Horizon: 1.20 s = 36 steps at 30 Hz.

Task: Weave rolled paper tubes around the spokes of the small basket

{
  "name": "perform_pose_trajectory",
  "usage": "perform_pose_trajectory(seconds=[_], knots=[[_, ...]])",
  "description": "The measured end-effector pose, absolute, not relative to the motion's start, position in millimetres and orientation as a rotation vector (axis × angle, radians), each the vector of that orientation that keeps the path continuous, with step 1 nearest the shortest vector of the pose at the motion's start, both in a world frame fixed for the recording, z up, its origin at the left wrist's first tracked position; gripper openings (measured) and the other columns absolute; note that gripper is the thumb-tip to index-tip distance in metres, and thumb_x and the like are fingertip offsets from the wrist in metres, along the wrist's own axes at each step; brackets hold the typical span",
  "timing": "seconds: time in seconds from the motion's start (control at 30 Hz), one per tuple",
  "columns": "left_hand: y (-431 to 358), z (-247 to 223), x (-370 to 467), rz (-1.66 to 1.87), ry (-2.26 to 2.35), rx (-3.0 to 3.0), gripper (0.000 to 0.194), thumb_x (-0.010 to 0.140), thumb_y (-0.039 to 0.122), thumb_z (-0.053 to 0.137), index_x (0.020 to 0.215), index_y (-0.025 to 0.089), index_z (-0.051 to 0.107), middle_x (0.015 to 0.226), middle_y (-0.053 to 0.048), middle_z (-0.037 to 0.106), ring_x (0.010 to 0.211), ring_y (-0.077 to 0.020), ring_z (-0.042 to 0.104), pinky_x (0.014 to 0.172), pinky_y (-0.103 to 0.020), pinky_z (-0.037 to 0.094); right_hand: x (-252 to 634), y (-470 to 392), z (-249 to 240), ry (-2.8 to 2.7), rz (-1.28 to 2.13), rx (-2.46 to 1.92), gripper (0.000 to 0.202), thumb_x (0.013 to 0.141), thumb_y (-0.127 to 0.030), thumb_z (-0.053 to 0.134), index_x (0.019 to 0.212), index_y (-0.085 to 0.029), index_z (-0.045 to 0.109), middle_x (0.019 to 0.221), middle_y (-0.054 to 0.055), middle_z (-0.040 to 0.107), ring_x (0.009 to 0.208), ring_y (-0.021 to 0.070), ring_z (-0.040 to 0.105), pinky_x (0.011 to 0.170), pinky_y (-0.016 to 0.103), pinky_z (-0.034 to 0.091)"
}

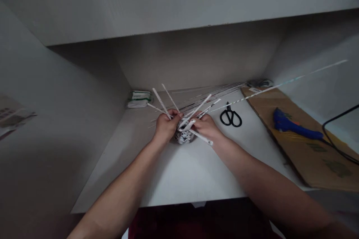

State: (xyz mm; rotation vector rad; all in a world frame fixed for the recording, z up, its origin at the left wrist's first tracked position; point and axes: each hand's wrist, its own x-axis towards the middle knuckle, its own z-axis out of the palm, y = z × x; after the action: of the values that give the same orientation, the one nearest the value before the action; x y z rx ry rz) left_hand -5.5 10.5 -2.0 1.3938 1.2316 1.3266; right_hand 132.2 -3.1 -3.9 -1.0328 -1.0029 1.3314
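Observation:
A small round basket (pixel 185 137), woven from rolled paper tubes, is between my two hands above the white desk. Several paper tubes (pixel 161 102) stick up and outward from its rim. My left hand (pixel 167 125) is closed at the left side of the rim, thumb against the weave. On the right side, my right hand (pixel 206 126) is closed around the rim and tubes. One long thin paper tube (pixel 260 92) runs from near my right hand far out to the upper right. Some fingertips are hidden behind the basket and tubes.
Black-handled scissors (pixel 230 116) lie right of the basket. A blue glue gun (pixel 297 129) with a black cord rests on a cardboard sheet (pixel 308 157). Behind are loose paper tubes (pixel 224 91) and a white-green packet (pixel 139 99). A shelf (pixel 179 0) overhangs the desk (pixel 168 186).

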Motion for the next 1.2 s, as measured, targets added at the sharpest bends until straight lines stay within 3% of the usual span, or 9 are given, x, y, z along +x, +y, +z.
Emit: perform_pose_trajectory(seconds=[0.37,0.73,0.87,1.03,1.13,1.2], knots=[[8,1,-8,1.255,1.18,1.489,0.025,0.061,0.033,0.077,0.073,0.015,0.065,0.066,-0.001,0.065,0.059,-0.0134,0.059,0.057,-0.023,0.044,133,-5,-3,-1.044,1.336,-0.995,0.013,0.059,-0.028,0.066,0.059,-0.018,0.058,0.053,-0.002,0.058,0.049,0.0128,0.052,0.051,0.026,0.042],[17,-1,-13,1.459,1.348,1.461,0.017,0.064,0.027,0.073,0.075,0.016,0.064,0.068,-0.001,0.065,0.062,-0.0143,0.059,0.06,-0.024,0.045,146,0,-1,-1.146,1.347,-1.011,0.034,0.053,-0.041,0.082,0.062,-0.015,0.062,0.058,-0.002,0.061,0.055,0.0106,0.052,0.056,0.024,0.04],[12,0,-9,1.363,1.297,1.497,0.02,0.065,0.027,0.072,0.081,0.015,0.068,0.068,-0.001,0.065,0.061,-0.0138,0.058,0.058,-0.024,0.044,141,-3,2,-1.059,1.391,-1.123,0.034,0.049,-0.037,0.084,0.061,-0.015,0.061,0.051,-0.004,0.057,0.05,0.009,0.047,0.051,0.023,0.036],[8,3,-10,1.211,1.214,1.52,0.018,0.068,0.026,0.071,0.08,0.014,0.071,0.072,-0.003,0.068,0.065,-0.0146,0.06,0.063,-0.025,0.046,133,-5,-1,-0.9,1.552,-0.986,0.034,0.046,-0.034,0.084,0.063,-0.015,0.062,0.057,-0.002,0.063,0.054,0.0107,0.053,0.05,0.023,0.036],[7,13,-21,1.056,1.096,1.426,0.028,0.068,0.028,0.074,0.09,0.012,0.071,0.083,-0.008,0.072,0.072,-0.0172,0.064,0.069,-0.028,0.049,134,-4,-5,-0.874,1.54,-0.96,0.035,0.045,-0.033,0.085,0.062,-0.015,0.062,0.059,-0.001,0.064,0.053,0.011,0.054,0.05,0.023,0.038],[6,21,-32,0.861,0.899,1.43,0.045,0.064,0.026,0.079,0.106,0.013,0.069,0.097,-0.012,0.072,0.085,-0.0206,0.066,0.077,-0.031,0.05,135,-4,-6,-0.879,1.506,-0.993,0.035,0.045,-0.033,0.086,0.065,-0.015,0.063,0.06,0.0,0.065,0.053,0.0118,0.054,0.05,0.024,0.039]])
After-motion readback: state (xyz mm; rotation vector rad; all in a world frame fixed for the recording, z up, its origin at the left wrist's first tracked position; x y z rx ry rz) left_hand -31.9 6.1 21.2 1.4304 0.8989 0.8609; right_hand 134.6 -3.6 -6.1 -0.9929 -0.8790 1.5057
